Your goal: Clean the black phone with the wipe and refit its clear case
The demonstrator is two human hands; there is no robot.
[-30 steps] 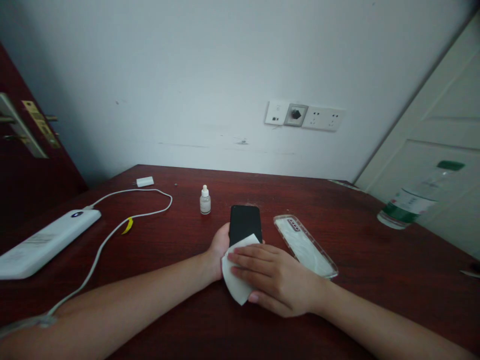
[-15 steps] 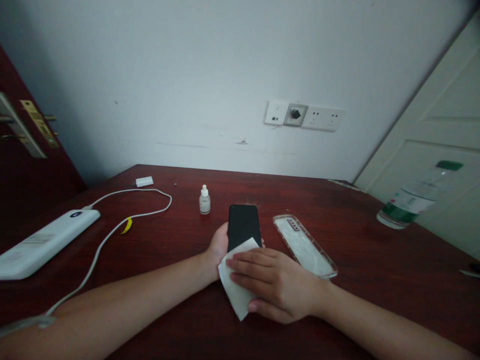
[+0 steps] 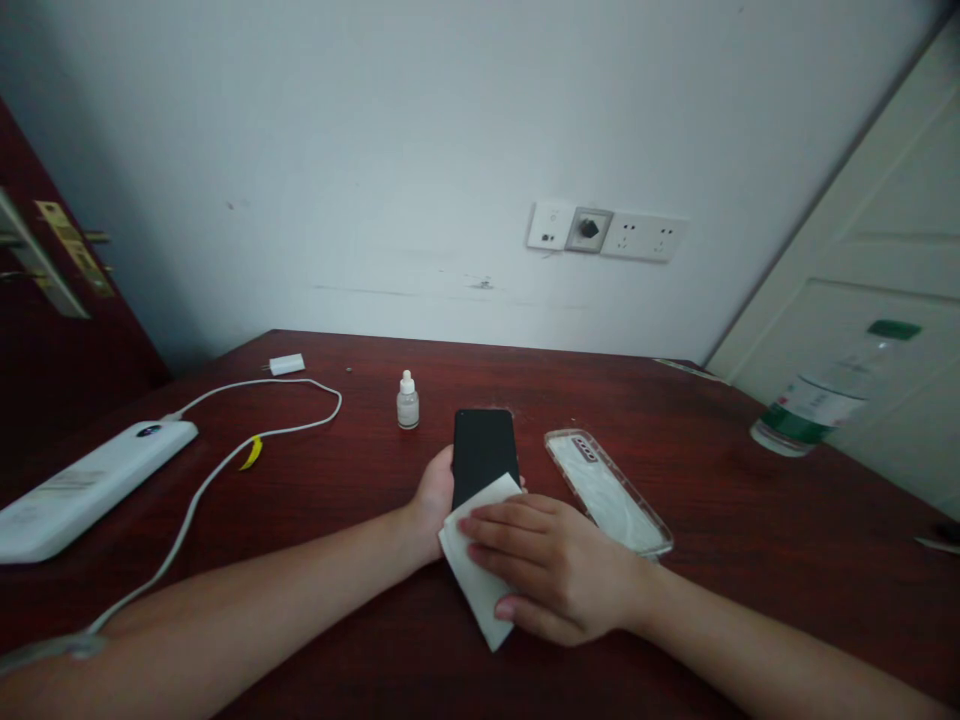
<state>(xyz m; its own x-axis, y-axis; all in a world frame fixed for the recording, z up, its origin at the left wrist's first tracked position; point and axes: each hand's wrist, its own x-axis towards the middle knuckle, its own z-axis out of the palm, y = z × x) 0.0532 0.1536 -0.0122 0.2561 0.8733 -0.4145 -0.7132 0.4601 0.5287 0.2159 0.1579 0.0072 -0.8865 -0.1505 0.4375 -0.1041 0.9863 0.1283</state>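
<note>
Phone (image 3: 484,447) lay flat near the middle of the dark red table (image 3: 750,480), screen up, black glass; the near end was hidden under a white wipe (image 3: 474,560). Head view only. The phone looked stiff, slim and fairly light, with slick glass that likely slides on the wood and can crack, so best held by the long side edges, not the face. The wipe looked thin, soft and limp, so a flat press with the fingers would suit it better than a pinch.

Left hand (image 3: 433,492) was curled against the phone's left edge, steadying it; the fingers were hidden behind the phone, so how tightly it closed on it I could not tell. Right hand (image 3: 551,565) lay flat and spread, fingers (image 3: 495,520) pressing the wipe down on the phone's lower part, not clamped round anything.

Just right of the phone was a clear phone case (image 3: 607,490), apart from it. Behind the phone stood a small dropper bottle (image 3: 407,401), upright. Far left lay a white power bank (image 3: 82,490) with a cable (image 3: 247,440); far right was a water bottle (image 3: 814,400).
</note>
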